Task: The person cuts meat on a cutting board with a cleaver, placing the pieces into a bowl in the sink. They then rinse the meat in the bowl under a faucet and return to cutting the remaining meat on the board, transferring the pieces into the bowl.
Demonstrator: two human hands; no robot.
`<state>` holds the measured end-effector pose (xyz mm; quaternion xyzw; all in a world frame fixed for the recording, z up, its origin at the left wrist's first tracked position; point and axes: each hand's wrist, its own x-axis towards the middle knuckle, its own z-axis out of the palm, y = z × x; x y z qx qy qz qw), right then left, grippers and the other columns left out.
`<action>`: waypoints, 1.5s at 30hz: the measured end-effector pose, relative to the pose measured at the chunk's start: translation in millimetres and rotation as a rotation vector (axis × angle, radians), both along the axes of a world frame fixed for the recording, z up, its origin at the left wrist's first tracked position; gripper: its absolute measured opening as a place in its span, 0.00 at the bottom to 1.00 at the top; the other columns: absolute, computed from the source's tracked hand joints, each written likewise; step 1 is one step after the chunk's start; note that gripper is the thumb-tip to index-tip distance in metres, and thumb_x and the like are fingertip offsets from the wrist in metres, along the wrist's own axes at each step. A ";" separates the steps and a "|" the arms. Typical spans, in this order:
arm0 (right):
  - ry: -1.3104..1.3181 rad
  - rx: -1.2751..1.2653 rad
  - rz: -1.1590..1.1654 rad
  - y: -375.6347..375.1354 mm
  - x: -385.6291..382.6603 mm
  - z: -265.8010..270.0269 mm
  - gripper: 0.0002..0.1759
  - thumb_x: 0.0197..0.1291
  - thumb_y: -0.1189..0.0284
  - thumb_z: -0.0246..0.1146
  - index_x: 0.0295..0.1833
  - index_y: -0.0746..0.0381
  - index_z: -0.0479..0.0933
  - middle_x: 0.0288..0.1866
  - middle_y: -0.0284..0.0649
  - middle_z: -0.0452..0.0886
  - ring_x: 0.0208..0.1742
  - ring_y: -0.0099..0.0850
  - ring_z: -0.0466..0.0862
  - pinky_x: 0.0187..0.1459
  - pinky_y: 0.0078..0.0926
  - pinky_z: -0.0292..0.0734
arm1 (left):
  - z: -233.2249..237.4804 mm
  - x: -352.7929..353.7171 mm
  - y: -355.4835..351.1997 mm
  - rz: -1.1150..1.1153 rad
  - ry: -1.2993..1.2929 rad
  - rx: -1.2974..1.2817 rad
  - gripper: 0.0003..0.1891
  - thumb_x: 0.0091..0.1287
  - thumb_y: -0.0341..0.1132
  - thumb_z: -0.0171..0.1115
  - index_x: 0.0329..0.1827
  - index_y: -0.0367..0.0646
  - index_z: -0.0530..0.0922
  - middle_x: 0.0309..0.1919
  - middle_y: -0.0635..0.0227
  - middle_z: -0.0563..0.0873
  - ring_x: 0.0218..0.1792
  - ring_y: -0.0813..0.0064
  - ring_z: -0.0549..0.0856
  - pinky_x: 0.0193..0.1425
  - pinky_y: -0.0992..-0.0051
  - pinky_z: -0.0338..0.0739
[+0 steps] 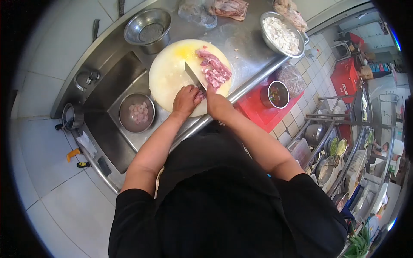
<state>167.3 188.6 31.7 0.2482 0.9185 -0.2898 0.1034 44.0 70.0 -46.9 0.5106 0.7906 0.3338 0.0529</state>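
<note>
A round white cutting board (165, 86) lies on the steel counter, stained yellow near its far side. My right hand (218, 103) is closed round the handle of a broad knife (194, 75), whose blade points away and to the left over the board. Close beside the blade, my left hand (186, 99) presses with curled fingers on a small piece of meat (201, 95), mostly hidden by the fingers. Raw pink meat (215, 71), partly cut into chunks, lies on the board's right side. Left of the board, a metal bowl (123, 114) contains cut meat pieces.
A sink (103, 96) with a faucet (88, 79) is at the left. Behind the board stands a metal strainer (150, 30). At the right are a bowl of pale pieces (282, 36) and a pot (275, 94) on a red surface (254, 107). Shelving (340, 116) stands farther right.
</note>
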 end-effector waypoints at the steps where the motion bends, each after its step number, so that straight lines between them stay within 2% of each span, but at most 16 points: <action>1: -0.004 0.010 -0.009 -0.9 3.6 1.6 0.29 0.65 0.79 0.49 0.71 0.77 0.59 0.41 0.67 0.84 0.47 0.61 0.86 0.50 0.55 0.80 | 1.1 -4.2 -0.1 0.018 0.002 -0.030 0.11 0.61 0.36 0.69 0.45 0.46 0.84 0.42 0.63 0.82 0.46 0.57 0.81 0.52 0.60 0.78; 6: -0.069 -0.007 0.001 -3.8 84.8 15.9 0.17 0.68 0.76 0.48 0.59 0.73 0.63 0.39 0.68 0.84 0.43 0.63 0.86 0.48 0.59 0.79 | 1.7 -5.0 -5.5 0.119 0.035 -0.077 0.12 0.59 0.36 0.70 0.45 0.47 0.84 0.41 0.63 0.82 0.46 0.57 0.81 0.52 0.59 0.77; 9: -0.026 -0.009 -0.103 -1.6 88.6 13.1 0.12 0.70 0.75 0.48 0.54 0.71 0.65 0.36 0.69 0.83 0.41 0.64 0.86 0.45 0.61 0.79 | 4.2 -2.1 -9.6 0.163 0.037 -0.056 0.13 0.59 0.36 0.70 0.47 0.46 0.85 0.44 0.62 0.82 0.47 0.57 0.81 0.52 0.59 0.77; 11: 0.039 -0.006 -0.178 4.3 78.0 7.9 0.11 0.70 0.74 0.50 0.52 0.71 0.65 0.32 0.69 0.82 0.38 0.65 0.85 0.41 0.62 0.79 | 8.5 -1.3 -14.3 0.117 -0.044 -0.048 0.16 0.60 0.35 0.70 0.50 0.44 0.84 0.48 0.60 0.81 0.51 0.55 0.81 0.57 0.60 0.77; 14: 0.112 0.027 -0.144 4.7 64.0 10.9 0.11 0.72 0.72 0.53 0.52 0.68 0.63 0.26 0.65 0.79 0.32 0.66 0.82 0.37 0.63 0.74 | 20.8 2.5 -23.4 0.152 -0.159 0.070 0.18 0.60 0.34 0.69 0.53 0.41 0.83 0.51 0.58 0.81 0.55 0.52 0.81 0.62 0.60 0.76; 18: 0.183 0.013 -0.095 -6.2 53.6 62.4 0.10 0.70 0.76 0.51 0.52 0.70 0.65 0.30 0.64 0.82 0.35 0.62 0.85 0.39 0.62 0.77 | 18.3 -10.0 -28.7 0.157 -0.143 -0.019 0.19 0.60 0.33 0.68 0.55 0.40 0.81 0.52 0.57 0.81 0.58 0.51 0.80 0.64 0.60 0.76; 20: 0.248 0.006 -0.050 -10.4 49.6 71.7 0.10 0.68 0.77 0.51 0.52 0.70 0.66 0.30 0.62 0.82 0.34 0.61 0.85 0.39 0.62 0.77 | 11.0 -13.1 -29.3 0.069 -0.181 -0.051 0.19 0.60 0.33 0.68 0.55 0.39 0.81 0.52 0.57 0.81 0.57 0.53 0.81 0.63 0.61 0.77; 23: 0.217 0.017 0.017 -9.6 41.2 40.0 0.10 0.72 0.72 0.51 0.52 0.68 0.63 0.28 0.63 0.81 0.34 0.63 0.83 0.39 0.63 0.74 | 20.9 -9.7 -25.3 0.102 -0.219 -0.059 0.18 0.61 0.34 0.68 0.54 0.40 0.82 0.52 0.56 0.81 0.56 0.54 0.82 0.62 0.60 0.78; 26: 0.157 0.040 0.046 -9.5 25.2 6.3 0.10 0.70 0.74 0.50 0.52 0.68 0.65 0.30 0.63 0.82 0.36 0.62 0.84 0.41 0.62 0.76 | 24.5 -4.3 -19.2 0.153 -0.202 -0.041 0.15 0.62 0.33 0.67 0.52 0.40 0.83 0.51 0.55 0.83 0.54 0.53 0.82 0.61 0.59 0.78; 29: 0.098 0.017 0.034 -12.6 3.9 8.5 0.14 0.66 0.78 0.49 0.55 0.71 0.67 0.36 0.65 0.84 0.42 0.60 0.86 0.46 0.58 0.79 | 12.4 -6.2 -17.9 0.116 -0.146 -0.016 0.14 0.64 0.33 0.66 0.51 0.40 0.84 0.50 0.56 0.84 0.53 0.53 0.82 0.60 0.59 0.78; 32: 0.076 -0.012 0.066 -12.9 -7.7 12.2 0.16 0.66 0.78 0.48 0.58 0.72 0.66 0.36 0.65 0.84 0.43 0.61 0.86 0.47 0.57 0.79 | 3.4 -6.1 -17.9 0.118 -0.105 0.011 0.13 0.65 0.34 0.66 0.50 0.40 0.84 0.48 0.56 0.85 0.52 0.53 0.82 0.59 0.59 0.78; 36: 0.060 -0.022 0.048 -17.2 24.0 17.5 0.16 0.66 0.79 0.49 0.57 0.72 0.66 0.36 0.66 0.84 0.43 0.62 0.85 0.47 0.59 0.78 | -0.7 -8.3 -13.5 0.142 -0.112 0.012 0.13 0.64 0.35 0.67 0.50 0.40 0.84 0.48 0.57 0.85 0.52 0.53 0.82 0.58 0.59 0.79; 39: -0.016 -0.086 0.024 -20.9 52.1 28.9 0.10 0.67 0.78 0.49 0.51 0.71 0.65 0.32 0.69 0.82 0.38 0.65 0.84 0.43 0.63 0.76 | 1.9 -8.7 -12.4 0.137 -0.106 -0.057 0.13 0.64 0.35 0.67 0.49 0.41 0.84 0.47 0.57 0.85 0.51 0.53 0.83 0.56 0.58 0.79; 40: -0.026 -0.091 0.020 -21.6 48.4 32.3 0.10 0.67 0.78 0.49 0.51 0.71 0.65 0.32 0.69 0.82 0.38 0.65 0.84 0.43 0.63 0.76 | 0.6 -7.9 -13.0 0.118 -0.089 -0.033 0.13 0.64 0.35 0.68 0.49 0.41 0.83 0.46 0.57 0.85 0.50 0.53 0.83 0.56 0.58 0.79; 42: -0.112 -0.068 0.025 -18.3 26.2 32.4 0.15 0.66 0.79 0.48 0.56 0.72 0.66 0.40 0.66 0.84 0.45 0.63 0.85 0.50 0.59 0.78 | -1.2 -9.4 -10.4 0.092 -0.073 -0.006 0.12 0.64 0.35 0.68 0.48 0.41 0.83 0.45 0.57 0.85 0.49 0.53 0.83 0.55 0.58 0.80; 45: 0.001 -0.057 0.023 -14.8 -15.8 9.8 0.15 0.65 0.80 0.50 0.56 0.71 0.67 0.41 0.65 0.84 0.45 0.62 0.86 0.50 0.57 0.78 | -4.9 -10.4 -14.1 0.069 -0.078 0.001 0.12 0.64 0.35 0.68 0.48 0.42 0.83 0.44 0.58 0.85 0.48 0.53 0.83 0.54 0.58 0.80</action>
